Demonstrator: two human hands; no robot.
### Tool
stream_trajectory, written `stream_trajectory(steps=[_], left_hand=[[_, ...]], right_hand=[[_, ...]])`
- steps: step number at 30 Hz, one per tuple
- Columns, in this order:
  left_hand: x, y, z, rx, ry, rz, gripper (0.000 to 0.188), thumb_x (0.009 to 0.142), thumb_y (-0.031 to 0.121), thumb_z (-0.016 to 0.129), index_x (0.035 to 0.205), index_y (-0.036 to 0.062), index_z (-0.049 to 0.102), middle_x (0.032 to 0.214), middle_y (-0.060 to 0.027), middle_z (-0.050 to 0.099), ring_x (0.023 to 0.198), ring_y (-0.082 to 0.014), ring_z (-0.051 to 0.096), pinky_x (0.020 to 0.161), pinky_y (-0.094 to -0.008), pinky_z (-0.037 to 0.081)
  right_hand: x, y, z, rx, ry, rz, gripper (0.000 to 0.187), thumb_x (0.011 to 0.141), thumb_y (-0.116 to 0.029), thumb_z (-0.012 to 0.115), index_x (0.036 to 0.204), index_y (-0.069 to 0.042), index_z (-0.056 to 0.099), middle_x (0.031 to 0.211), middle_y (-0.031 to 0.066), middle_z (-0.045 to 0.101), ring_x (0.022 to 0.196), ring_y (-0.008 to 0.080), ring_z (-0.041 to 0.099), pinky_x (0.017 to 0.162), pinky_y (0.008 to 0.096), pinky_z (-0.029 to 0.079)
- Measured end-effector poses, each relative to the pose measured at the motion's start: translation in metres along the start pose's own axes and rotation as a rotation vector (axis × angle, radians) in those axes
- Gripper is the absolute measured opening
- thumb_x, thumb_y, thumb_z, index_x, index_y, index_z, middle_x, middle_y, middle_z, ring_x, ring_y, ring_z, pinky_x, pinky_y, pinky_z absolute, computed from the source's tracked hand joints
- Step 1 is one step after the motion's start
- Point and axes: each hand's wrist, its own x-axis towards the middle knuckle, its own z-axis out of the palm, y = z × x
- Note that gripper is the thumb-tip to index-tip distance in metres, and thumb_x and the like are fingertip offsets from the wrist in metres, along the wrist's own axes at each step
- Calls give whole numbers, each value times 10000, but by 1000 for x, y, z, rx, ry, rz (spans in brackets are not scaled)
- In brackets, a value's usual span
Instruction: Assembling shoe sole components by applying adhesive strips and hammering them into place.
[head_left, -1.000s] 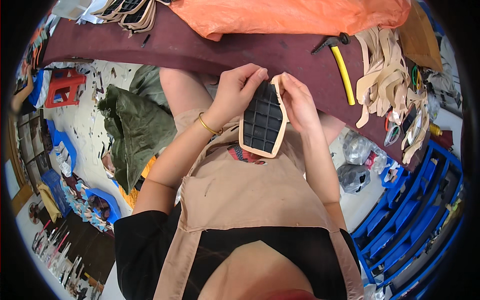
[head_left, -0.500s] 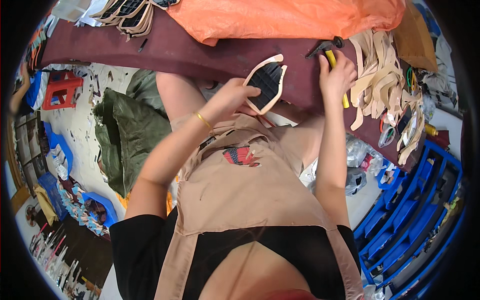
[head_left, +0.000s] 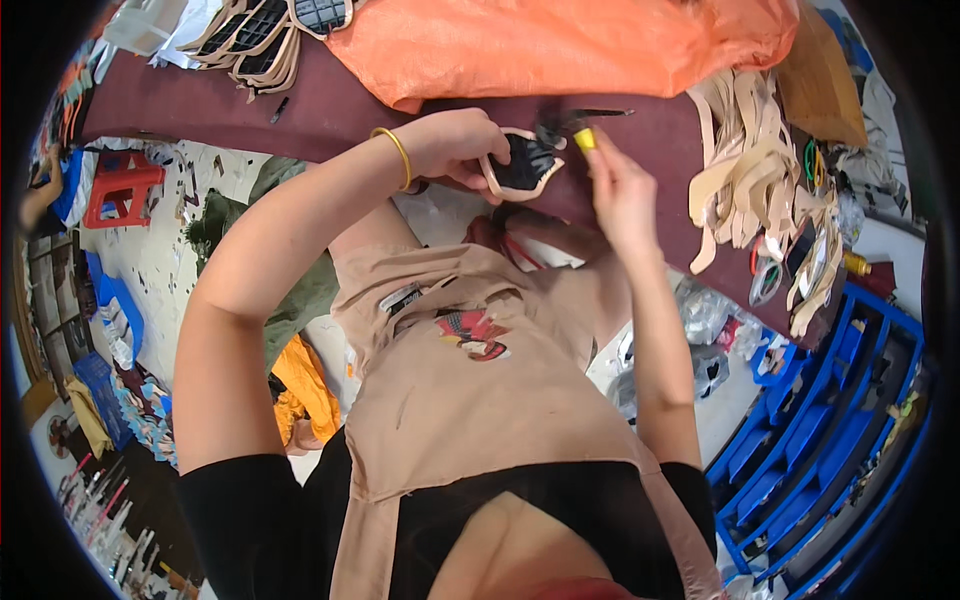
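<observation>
My left hand (head_left: 462, 145), with a yellow bangle at the wrist, grips a black quilted panel with a beige rim (head_left: 522, 165), its fingers closed on the panel's left side. The panel is tilted over the near edge of the dark red work surface (head_left: 400, 105). My right hand (head_left: 625, 190) is closed round the yellow handle of a hammer (head_left: 585, 138). The dark hammer head is blurred, just at the panel's upper right edge; whether it touches cannot be made out. Beyond it a thin dark pointed piece (head_left: 608, 112) shows.
Orange sheeting (head_left: 560, 50) covers the far side. Similar panels (head_left: 265, 45) are stacked far left. Beige strips (head_left: 745, 160) pile up at right, near scissors (head_left: 766, 280). A red stool (head_left: 125, 195) and a blue rack (head_left: 820, 410) stand to either side.
The hammer has swung left from the right side of the surface to the panel. My left hand has moved up and turned the panel, now lying more sideways.
</observation>
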Motion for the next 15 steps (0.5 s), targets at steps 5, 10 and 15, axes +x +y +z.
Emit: stream_trajectory(steps=[5,10,15], left_hand=[[-2,2,1,12,34,-34,234,807,66,535,996,-71,522,808,-154,629,614,-227,660,451,-241,515],[-4,6,8,85,75,-9,280,793,69,548,1034,-65,502,810,-152,611,595,-229,650,463,-254,524],[-6,-3,15,171,129,67,300,792,92,553,1048,-53,497,861,-136,600,687,-217,649,504,-270,544]], right_hand=[[-3,-22,-25,-15,179,111,263,867,-59,566,1125,-19,600,735,179,577,640,319,582,609,391,470],[0,-17,-34,-139,-73,-5,259,858,-96,583,1107,-35,617,736,180,574,655,333,574,610,383,471],[-62,-7,-6,-82,47,-18,258,877,-71,564,1120,5,604,749,174,587,640,299,593,641,349,483]])
